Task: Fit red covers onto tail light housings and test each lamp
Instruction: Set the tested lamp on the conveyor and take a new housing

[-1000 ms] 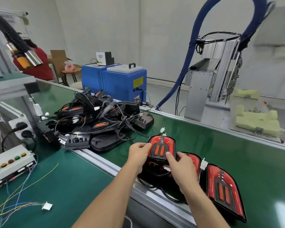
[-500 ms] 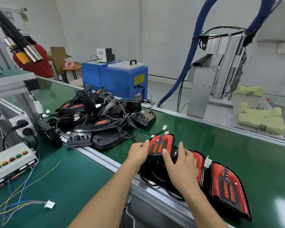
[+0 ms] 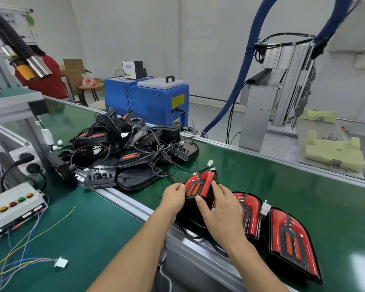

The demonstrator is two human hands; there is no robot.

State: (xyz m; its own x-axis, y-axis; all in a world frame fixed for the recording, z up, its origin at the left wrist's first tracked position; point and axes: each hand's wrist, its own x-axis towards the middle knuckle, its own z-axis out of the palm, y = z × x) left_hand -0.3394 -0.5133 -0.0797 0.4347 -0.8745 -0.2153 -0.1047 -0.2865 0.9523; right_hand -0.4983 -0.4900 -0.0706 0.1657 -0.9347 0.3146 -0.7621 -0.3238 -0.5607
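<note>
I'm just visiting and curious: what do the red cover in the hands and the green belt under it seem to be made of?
Red cover: probably glossy translucent plastic; it shows bright highlights, and orange bars show through.
Green belt: likely smooth rubber or PVC; it has a soft sheen and mirrors the lights.

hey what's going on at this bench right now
A person is holding a tail light with its red cover on, left hand at its left edge, right hand over its right side. Two more covered lights lie to the right on the green belt. A pile of black housings waits behind.
</note>
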